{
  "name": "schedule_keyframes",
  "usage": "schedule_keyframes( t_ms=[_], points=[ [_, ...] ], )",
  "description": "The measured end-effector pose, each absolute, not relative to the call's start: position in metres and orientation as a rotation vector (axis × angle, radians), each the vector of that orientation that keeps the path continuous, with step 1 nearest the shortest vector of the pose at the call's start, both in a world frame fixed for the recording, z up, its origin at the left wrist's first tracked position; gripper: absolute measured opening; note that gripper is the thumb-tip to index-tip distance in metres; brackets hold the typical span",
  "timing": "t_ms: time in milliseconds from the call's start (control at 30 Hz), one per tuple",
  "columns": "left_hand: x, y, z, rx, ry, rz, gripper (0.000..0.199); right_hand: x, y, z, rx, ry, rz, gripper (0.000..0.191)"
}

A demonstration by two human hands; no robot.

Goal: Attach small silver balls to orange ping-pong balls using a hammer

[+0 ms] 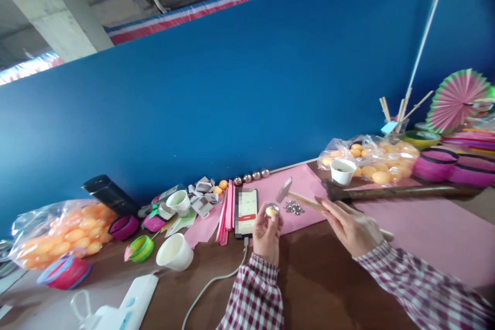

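Note:
My left hand [266, 240] is closed around a small ball [271, 210], orange-yellow low down and shiny silver on top. In my right hand [353, 229] is a hammer [305, 201], gripped by its wooden handle, with the metal head up and to the right of the ball, apart from it. A heap of small shiny metal studs [294, 208] lies between my hands on a pink sheet [305, 178]. Behind it stands a row of several shiny silver balls [256, 176]. A phone [246, 212] with a lit screen lies just left of my left hand.
Bags of orange balls lie at left [73, 232] and right [381, 162]. A white cup [175, 252] stands left, a small white cup [342, 171] right. A long wooden-handled tool [402, 193] crosses the right side. A cable [211, 282] and power strip [135, 296] are in front.

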State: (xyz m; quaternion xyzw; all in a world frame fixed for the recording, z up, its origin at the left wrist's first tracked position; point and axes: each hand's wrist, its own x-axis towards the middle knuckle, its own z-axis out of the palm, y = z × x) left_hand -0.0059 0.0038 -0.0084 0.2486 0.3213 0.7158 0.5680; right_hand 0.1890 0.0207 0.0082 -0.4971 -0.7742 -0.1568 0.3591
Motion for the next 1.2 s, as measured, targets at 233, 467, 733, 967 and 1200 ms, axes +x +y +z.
schedule_keyframes(
  t_ms=[233, 467, 733, 967, 1200],
  points=[
    [-0.006, 0.003, -0.0082, 0.547, 0.72, 1.655, 0.041, 0.1894, 0.0196, 0.0096, -1.275, -2.019, -0.381, 0.035],
    [-0.0064, 0.0023, -0.0038, 0.524, 0.691, 1.648, 0.033, 0.1888, 0.0186, 0.0099, -1.284, -2.038, -0.377, 0.034],
    [-0.0086, 0.0005, -0.003, 0.425, 0.692, 1.604, 0.034, 0.1917, 0.021, 0.0081, -1.288, -2.002, -0.36, 0.033],
    [-0.0098, 0.0025, -0.0008, 0.339, 0.643, 1.635, 0.033, 0.1923, 0.021, 0.0051, -1.275, -2.016, -0.318, 0.034],
    [-0.0091, 0.0009, -0.0026, 0.367, 0.659, 1.597, 0.027, 0.1909, 0.0194, 0.0085, -1.274, -2.092, -0.331, 0.034]
  ],
)
